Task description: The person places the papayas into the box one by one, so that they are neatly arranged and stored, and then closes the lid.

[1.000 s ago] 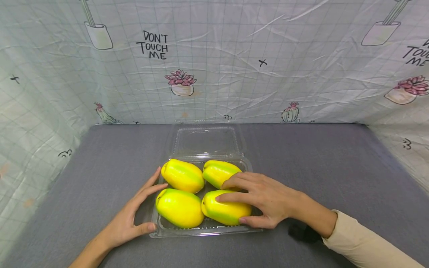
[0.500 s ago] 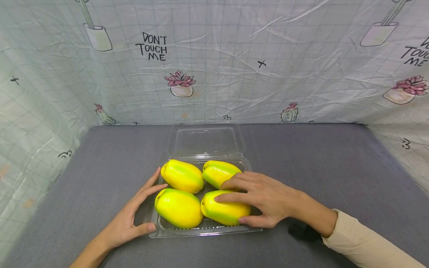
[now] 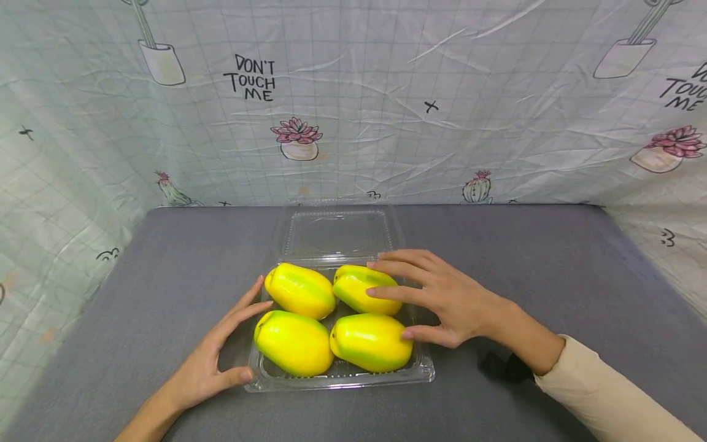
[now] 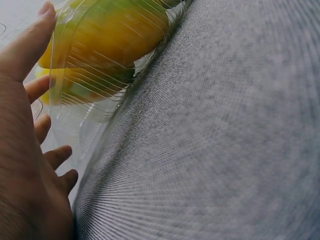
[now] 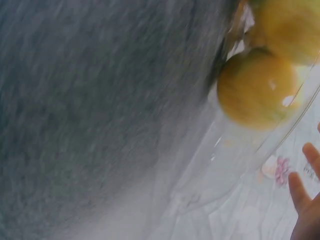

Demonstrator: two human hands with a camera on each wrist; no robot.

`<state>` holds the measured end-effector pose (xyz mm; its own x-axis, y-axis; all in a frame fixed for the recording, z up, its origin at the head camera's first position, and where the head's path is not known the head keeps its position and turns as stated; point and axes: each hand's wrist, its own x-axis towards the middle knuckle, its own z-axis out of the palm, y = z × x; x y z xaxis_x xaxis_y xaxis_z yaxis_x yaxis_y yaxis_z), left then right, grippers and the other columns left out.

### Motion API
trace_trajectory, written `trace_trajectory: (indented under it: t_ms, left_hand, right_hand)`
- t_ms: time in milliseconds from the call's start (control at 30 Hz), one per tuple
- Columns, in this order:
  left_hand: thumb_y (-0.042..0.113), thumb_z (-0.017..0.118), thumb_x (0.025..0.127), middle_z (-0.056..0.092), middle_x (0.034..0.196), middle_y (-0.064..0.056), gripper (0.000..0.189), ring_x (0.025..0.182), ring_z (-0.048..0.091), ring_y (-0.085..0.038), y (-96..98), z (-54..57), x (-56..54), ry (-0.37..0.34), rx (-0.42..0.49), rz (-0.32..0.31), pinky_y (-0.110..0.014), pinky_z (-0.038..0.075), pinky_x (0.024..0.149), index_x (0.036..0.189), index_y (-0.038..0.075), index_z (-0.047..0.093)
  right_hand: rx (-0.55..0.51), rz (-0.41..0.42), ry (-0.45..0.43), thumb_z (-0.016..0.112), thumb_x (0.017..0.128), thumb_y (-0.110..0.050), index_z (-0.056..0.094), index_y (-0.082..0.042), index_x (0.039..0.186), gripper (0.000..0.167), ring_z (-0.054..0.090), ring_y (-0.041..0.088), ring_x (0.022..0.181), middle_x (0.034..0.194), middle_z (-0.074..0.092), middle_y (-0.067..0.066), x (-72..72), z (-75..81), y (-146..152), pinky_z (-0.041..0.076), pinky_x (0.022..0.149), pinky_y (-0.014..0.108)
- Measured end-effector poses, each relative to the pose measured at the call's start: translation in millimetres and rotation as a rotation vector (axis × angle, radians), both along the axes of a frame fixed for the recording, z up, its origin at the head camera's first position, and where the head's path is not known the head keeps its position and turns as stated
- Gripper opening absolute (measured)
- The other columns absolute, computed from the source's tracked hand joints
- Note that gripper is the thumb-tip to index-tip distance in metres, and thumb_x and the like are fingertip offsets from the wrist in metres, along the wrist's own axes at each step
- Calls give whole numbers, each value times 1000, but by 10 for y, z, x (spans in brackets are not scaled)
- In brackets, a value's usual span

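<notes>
Several glossy yellow-green fruits, mango-like in shape, lie in two rows in a clear plastic clamshell box (image 3: 342,385). My left hand (image 3: 207,359) rests at the box's left side, thumb by the front corner and fingers spread along the rim; the left wrist view shows the thumb (image 4: 32,42) at the plastic edge. Over the box's right side my right hand (image 3: 442,298) has its fingers extended above the back right fruit (image 3: 359,294). Its thumb tip is at the right end of the front right fruit (image 3: 367,347); contact is unclear. The box's lid (image 3: 339,233) lies folded back.
Under the box is a grey cloth-covered table (image 3: 525,258). A patterned curtain (image 3: 353,92) hangs behind and along both sides. A black object (image 3: 504,366) sits beneath the right wrist.
My right hand has let go of the front right fruit and moved back and slightly right, fingers spreading. The left hand, the box and the fruits stay almost unchanged.
</notes>
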<state>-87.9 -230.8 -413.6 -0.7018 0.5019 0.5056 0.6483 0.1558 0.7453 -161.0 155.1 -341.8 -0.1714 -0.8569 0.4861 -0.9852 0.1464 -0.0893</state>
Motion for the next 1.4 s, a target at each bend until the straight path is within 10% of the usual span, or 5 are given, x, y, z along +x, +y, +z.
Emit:
trace_trajectory:
  t_ms: [533,833,1167,1400]
  left_hand:
    - [-6,59,85,28,154,-7,72,141,24,-22,3,415,-348,-72,-7,299,-24,21,109,149,12,31]
    - [10,44,101,29,152,-13,55,138,28,-31,160,547,-618,-302,162,281,-21,32,103,151,12,23]
    - [35,43,102,23,154,-18,65,137,27,-41,264,598,-864,-591,315,267,-51,21,110,152,6,14]
    - [39,43,101,20,153,-25,69,136,29,-42,300,582,-953,-660,339,241,-51,21,110,152,4,12]
  right_hand:
    - [-26,-190,-183,41,95,-58,32,-12,149,71,16,37,142,155,20,16,-309,-98,158,21,107,58]
    - [-86,-358,-414,43,96,-55,19,-18,154,73,19,27,142,159,14,4,-418,-155,140,26,103,62]
    - [-195,-528,-803,45,99,-47,16,-27,154,65,23,27,141,157,17,1,-471,-202,65,30,104,57]
    - [-234,-543,-930,43,102,-39,16,-25,154,60,26,30,140,157,19,8,-494,-224,26,30,104,57]
